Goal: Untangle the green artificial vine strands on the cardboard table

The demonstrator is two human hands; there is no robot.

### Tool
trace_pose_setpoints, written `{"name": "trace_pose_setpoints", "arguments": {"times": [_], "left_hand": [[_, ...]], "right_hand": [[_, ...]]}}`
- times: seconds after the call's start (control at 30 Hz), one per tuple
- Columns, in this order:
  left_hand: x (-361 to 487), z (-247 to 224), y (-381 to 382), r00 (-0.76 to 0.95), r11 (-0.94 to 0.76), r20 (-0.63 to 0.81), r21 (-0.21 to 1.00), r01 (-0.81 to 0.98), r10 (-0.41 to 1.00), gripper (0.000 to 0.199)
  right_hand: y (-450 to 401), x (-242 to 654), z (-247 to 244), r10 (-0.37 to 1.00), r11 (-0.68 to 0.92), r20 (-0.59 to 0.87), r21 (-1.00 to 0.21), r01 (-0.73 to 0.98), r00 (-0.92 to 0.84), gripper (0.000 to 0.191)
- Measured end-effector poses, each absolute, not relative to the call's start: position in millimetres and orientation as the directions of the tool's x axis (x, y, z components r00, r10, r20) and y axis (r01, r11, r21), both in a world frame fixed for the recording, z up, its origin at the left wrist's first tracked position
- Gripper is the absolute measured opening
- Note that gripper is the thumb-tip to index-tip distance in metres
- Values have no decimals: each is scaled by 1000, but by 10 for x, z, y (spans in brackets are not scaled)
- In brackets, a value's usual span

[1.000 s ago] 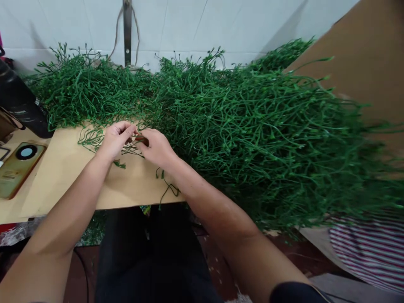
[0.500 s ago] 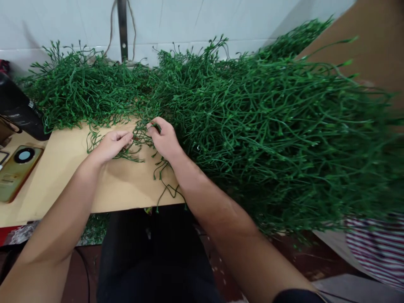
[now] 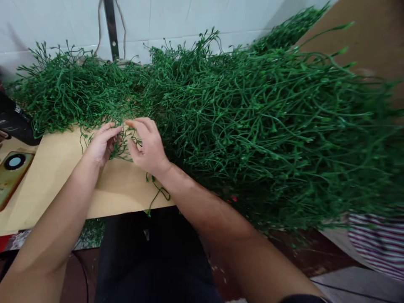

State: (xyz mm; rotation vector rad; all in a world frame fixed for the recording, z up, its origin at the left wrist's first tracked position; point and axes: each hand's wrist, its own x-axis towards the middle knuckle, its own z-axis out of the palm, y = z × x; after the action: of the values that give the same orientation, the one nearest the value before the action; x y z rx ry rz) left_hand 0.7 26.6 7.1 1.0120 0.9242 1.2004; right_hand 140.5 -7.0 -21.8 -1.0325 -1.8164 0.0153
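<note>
Thin green artificial plant stems with small budded tips lie tangled on a tan board. My left hand point(image 3: 104, 143) is closed around a few green stems point(image 3: 121, 147), its thumb pointing toward my other hand. Close by on the right, my right hand point(image 3: 147, 145) has its fingers curved and its thumb spread apart, with stems just beyond and between the hands. Whether a fingertip touches one is hard to make out. A loose stem point(image 3: 159, 191) hangs near the board's front edge, below my right wrist.
A large heap of green stems point(image 3: 268, 126) fills the right side, and a smaller heap point(image 3: 69, 88) lies along the wall. A phone point(image 3: 14, 172) and a black bottle point(image 3: 17, 120) are at the left on the tan board point(image 3: 126, 189). A cardboard sheet point(image 3: 362, 38) rises at the back right.
My right hand has moved left toward my left hand, and its pinch has opened. My left hand has turned, thumb raised, still at the stems. The view has shifted slightly.
</note>
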Motion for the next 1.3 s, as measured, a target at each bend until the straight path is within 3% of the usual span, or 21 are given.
{"name": "trace_pose_setpoints", "arguments": {"times": [0.2, 0.37, 0.53, 0.8, 0.97, 1.3], "left_hand": [[5, 15, 176, 262, 85, -15, 963, -258, 965, 17], [-19, -22, 192, 259, 63, -12, 980, -189, 966, 17], [-37, -42, 203, 244, 37, -5, 991, -128, 970, 17], [-21, -58, 190, 203, 28, 2, 990, -141, 979, 25], [11, -22, 181, 164, 58, -40, 992, -109, 986, 33], [-1, -42, 178, 131, 25, -9, 993, -118, 991, 26]], "right_hand": [[-53, 1328, -278, 745, 597, 638, -507, 622, -195, 34], [-107, 1326, -257, 786, 536, 612, -602, 591, -90, 32], [-134, 1319, -245, 773, 577, 613, -570, 585, -164, 27], [-149, 1296, -253, 798, 523, 590, -575, 629, -124, 10], [-161, 1290, -248, 798, 530, 591, -601, 598, -113, 10], [-173, 1287, -262, 864, 479, 478, -686, 548, -157, 13]]}}
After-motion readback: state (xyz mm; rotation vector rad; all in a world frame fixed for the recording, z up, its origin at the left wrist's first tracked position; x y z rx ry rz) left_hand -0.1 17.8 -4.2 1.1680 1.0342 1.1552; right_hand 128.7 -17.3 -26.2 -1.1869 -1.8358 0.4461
